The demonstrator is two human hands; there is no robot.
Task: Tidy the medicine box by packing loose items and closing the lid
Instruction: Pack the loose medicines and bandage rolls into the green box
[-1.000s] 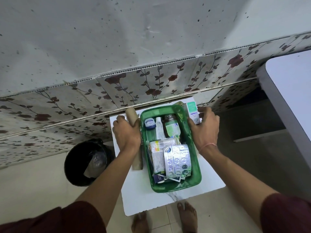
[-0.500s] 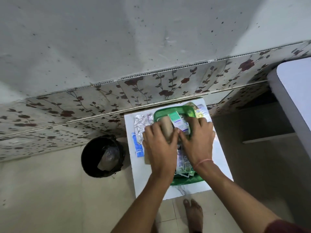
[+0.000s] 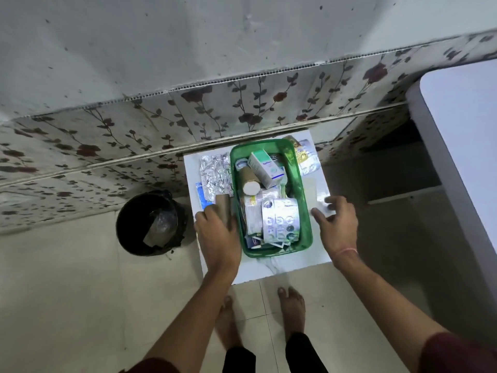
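The green medicine box (image 3: 306,211) stands lidless on a small white table (image 3: 269,271). Inside lie a white-and-teal carton (image 3: 265,168), a tan bandage roll (image 3: 248,180) and silver blister packs (image 3: 279,219). My left hand (image 3: 217,235) is closed around a second tan roll (image 3: 223,208) just left of the box. My right hand (image 3: 336,224) hovers over the table to the right of the box, fingers spread and blurred, holding nothing. Loose foil strips (image 3: 215,173) and a blue packet (image 3: 200,196) lie left of the box. Yellow-and-white sachets (image 3: 304,157) lie behind its right corner.
A black bin (image 3: 150,222) stands on the floor left of the table. A flowered wall panel (image 3: 242,114) runs directly behind the table. A large white surface (image 3: 462,157) fills the right side. My bare feet (image 3: 290,305) are at the table's front edge.
Both hands have pulled back out of the box to its sides. A tan roll and the carton now lie inside it. My left hand has closed on another roll.
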